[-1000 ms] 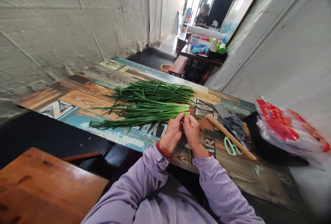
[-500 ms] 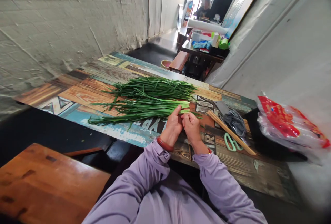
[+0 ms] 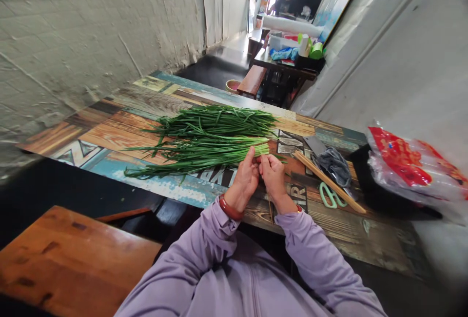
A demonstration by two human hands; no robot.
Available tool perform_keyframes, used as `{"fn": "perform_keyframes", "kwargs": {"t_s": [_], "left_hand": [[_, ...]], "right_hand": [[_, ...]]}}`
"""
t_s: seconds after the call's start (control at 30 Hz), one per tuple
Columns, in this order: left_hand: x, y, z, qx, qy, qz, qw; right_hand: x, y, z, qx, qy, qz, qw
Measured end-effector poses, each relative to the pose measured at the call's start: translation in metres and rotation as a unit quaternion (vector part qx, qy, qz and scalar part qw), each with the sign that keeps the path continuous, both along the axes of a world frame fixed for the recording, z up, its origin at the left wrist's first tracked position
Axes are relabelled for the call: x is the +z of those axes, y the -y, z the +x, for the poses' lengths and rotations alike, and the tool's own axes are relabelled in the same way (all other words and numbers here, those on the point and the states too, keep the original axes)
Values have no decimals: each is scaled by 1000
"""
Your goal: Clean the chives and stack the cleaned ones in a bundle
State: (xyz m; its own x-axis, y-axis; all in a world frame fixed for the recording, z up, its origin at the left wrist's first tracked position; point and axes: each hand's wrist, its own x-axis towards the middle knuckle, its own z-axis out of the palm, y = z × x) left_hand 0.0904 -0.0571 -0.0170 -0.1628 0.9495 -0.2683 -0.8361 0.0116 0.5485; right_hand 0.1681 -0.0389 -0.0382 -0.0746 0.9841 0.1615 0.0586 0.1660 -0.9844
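A pile of long green chives (image 3: pixel 204 136) lies across the patterned wooden table (image 3: pixel 120 136), cut ends pointing right. My left hand (image 3: pixel 245 178) and my right hand (image 3: pixel 272 175) meet at the near edge of the pile, by the cut ends. Both have their fingers curled and pinched together on a chive stalk at the bundle's end. What exactly sits between the fingertips is mostly hidden. A reddish bangle circles my left wrist.
Right of my hands lie wooden chopsticks (image 3: pixel 329 182), green-handled scissors (image 3: pixel 329 197), a grey cloth (image 3: pixel 332 166) and a red-and-clear plastic bag (image 3: pixel 413 170). A wooden bench (image 3: pixel 69 263) stands at lower left. Another person sits at a cluttered table (image 3: pixel 288 58) far back.
My hands stay pinched at the chive ends, shifting only slightly up. The camera has tilted a little.
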Motion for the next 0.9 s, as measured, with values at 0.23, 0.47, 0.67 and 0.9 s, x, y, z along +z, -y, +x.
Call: {"fn": "perform_keyframes", "kwargs": {"t_s": [0.23,0.47,0.67,0.9], "left_hand": [[15,41,-44,-61,-395,42,916],[51,-20,-79,53,-811,73,578],[47,-44,-81,-114,-853,63,505],[39,-51,-84,-106,-825,104,545]], "right_hand": [[2,-1,1,-1,0,-20,1000],[1,-2,4,1,44,-3,999],[1,-2,3,6,34,-8,999],[1,-3,3,14,26,-25,999]]}}
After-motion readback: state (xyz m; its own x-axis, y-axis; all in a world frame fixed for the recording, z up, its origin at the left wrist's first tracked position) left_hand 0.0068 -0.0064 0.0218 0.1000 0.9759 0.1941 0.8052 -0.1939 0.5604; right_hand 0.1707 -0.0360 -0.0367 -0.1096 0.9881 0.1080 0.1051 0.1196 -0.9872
